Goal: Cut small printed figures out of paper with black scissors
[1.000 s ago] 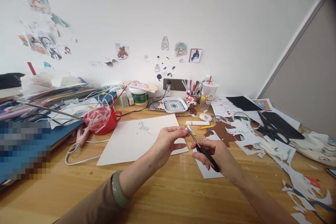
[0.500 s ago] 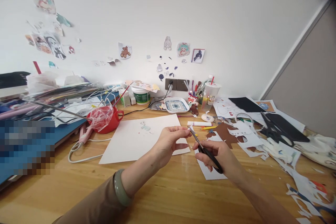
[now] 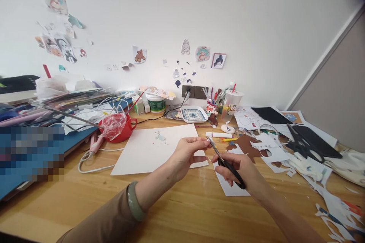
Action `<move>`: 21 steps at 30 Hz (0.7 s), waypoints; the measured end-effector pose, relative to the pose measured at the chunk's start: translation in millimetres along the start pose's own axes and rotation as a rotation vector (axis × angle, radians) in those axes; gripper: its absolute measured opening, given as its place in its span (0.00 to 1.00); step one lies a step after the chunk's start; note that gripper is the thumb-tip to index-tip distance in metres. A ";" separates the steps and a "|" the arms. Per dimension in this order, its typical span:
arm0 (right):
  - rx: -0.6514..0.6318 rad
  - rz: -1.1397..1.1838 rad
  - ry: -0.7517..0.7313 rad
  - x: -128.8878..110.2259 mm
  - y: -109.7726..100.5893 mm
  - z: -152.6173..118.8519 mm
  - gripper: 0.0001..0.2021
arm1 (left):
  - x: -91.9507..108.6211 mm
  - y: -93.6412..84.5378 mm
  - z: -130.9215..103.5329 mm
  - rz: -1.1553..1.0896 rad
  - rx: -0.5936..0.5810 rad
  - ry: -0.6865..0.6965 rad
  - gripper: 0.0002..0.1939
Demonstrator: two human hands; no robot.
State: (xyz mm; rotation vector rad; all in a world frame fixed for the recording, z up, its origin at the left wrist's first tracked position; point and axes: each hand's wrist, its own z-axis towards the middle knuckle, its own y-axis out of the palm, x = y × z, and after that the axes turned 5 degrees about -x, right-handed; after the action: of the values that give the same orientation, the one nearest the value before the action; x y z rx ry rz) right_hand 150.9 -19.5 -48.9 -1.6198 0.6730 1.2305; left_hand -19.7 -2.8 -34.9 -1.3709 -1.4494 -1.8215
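My right hand (image 3: 235, 171) grips black-handled scissors (image 3: 228, 165), with the blades pointing up and left toward my left fingertips. A tiny white piece of paper (image 3: 208, 140) is pinched between the thumb and finger of my left hand (image 3: 189, 153), right at the scissor tips; its shape is too small to make out. Behind my left hand lies a large white sheet (image 3: 139, 152) with small pale green cut-outs (image 3: 160, 136) on it. A narrower white paper (image 3: 230, 188) rests on the table beneath my right hand.
Left of the sheet stand a red mug (image 3: 121, 131) with plastic wrap and a blue board (image 3: 31, 159). A patterned dish (image 3: 194, 114), a marker (image 3: 219, 135) and a lidded cup (image 3: 232, 102) are at the back. Brown paper (image 3: 249, 146), larger scissors (image 3: 305, 146) and paper scraps (image 3: 333, 193) cover the right.
The whole view has shifted slightly, so things appear a little further right. Both hands keep almost the same pose, the scissors still at the small white paper.
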 end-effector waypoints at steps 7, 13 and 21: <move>-0.007 -0.032 -0.003 2.7 -0.9 1.2 0.08 | -1.0 -1.6 2.5 0.002 0.002 0.009 0.07; 0.009 -0.042 -0.020 7.2 -0.5 2.2 0.10 | -2.4 -1.4 2.6 -0.012 0.024 0.011 0.08; 0.000 -0.029 -0.024 8.4 -0.9 2.6 0.08 | -2.5 -1.7 2.8 -0.015 0.031 0.012 0.08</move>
State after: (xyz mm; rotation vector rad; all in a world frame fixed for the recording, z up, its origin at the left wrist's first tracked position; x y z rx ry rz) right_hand 153.5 -15.8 -56.5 -1.6068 0.6325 1.2277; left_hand -18.9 -0.3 -38.0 -1.3351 -1.4792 -1.8056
